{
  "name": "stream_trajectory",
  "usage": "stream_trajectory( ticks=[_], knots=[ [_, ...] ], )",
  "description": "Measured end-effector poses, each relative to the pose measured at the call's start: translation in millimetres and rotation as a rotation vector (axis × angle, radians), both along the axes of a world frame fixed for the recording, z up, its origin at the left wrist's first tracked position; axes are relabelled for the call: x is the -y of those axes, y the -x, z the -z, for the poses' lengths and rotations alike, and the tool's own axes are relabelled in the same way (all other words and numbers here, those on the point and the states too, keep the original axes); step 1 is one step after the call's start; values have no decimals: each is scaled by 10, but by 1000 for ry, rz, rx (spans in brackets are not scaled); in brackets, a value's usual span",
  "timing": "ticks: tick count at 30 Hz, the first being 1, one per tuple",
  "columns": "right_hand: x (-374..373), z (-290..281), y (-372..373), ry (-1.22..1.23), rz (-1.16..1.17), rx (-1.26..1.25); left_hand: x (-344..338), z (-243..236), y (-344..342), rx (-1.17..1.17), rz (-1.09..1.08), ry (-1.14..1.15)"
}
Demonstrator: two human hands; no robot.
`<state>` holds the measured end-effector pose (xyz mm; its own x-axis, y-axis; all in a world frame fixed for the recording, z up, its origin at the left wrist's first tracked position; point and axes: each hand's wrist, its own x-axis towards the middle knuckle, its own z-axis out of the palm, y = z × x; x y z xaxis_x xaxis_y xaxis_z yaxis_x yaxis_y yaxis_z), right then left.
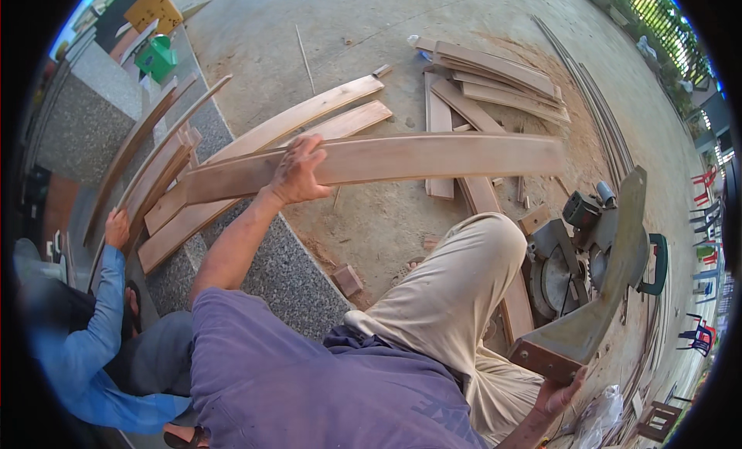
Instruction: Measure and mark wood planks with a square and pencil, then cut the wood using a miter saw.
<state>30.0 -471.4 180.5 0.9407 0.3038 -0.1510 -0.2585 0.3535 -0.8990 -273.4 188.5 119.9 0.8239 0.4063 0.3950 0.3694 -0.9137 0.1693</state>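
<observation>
Apparently at the plank-handling step: holding a long plank [440, 157] out above the floor [371, 240], with left hand [297, 171] clamped across its width. Supporting a metal-bladed tool [621, 275] by its wooden end with right hand [560, 391], seemingly clamped, fingers half hidden. Needing next: steady left hand, tool kept clear.

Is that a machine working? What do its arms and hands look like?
They belong to a person. The left hand and right hand are bare, without gloves. The plain purple fabric shirt has a short left sleeve, leaving the left forearm uncovered. No watch or cable shows there. The right sleeve is out of view.
</observation>
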Motion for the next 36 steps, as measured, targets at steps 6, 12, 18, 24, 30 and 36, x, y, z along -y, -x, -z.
stream_trajectory(
  ticks=[6,12,18,24,30,36],
  knots=[
    [419,-526,90,-19,2,141,527,-178,-629,91,309,167],
    [528,-590,503,-46,221,186,1031,163,-1074,98,454,234],
    [502,-548,705,-29,275,70,1308,441,-1182,72,591,329],
    [418,-720,902,-76,117,124,1270,584,-1361,-16,787,382],
    [155,-567,1009,33,293,152,1272,768,-1472,-145,792,493],
    [-316,-403,1215,63,475,8,1958,366,-1907,164,754,822]
  ],
)
